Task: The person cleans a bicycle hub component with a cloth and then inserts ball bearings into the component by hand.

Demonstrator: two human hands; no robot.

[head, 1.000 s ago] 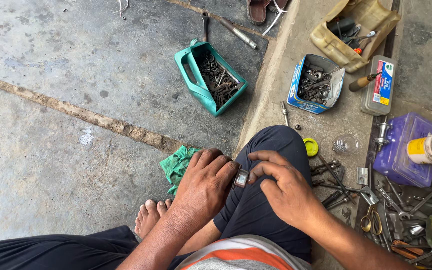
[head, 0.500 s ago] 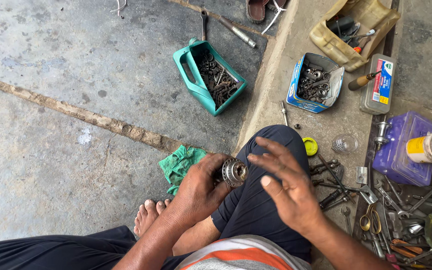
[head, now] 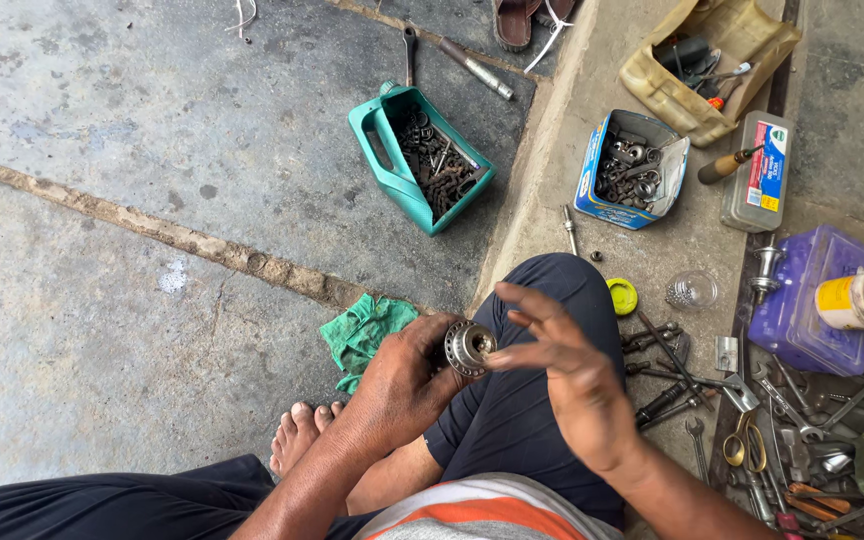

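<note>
round metal hub part (head: 469, 347): above the raised knee, gripped in left hand (head: 402, 385), fingers curled round its body; far side hidden by the palm. open end faces the camera and slightly right; axis seems to run that way, hard to tell. right hand (head: 572, 385): fingers spread loose, fingertips just beside the part's rim. teal cut jug (head: 377, 160): dark bolts and scrap. blue box (head: 592, 185): rusty rings and nuts. tan bag (head: 667, 95): tools, partly cut off by the frame edge.
</note>
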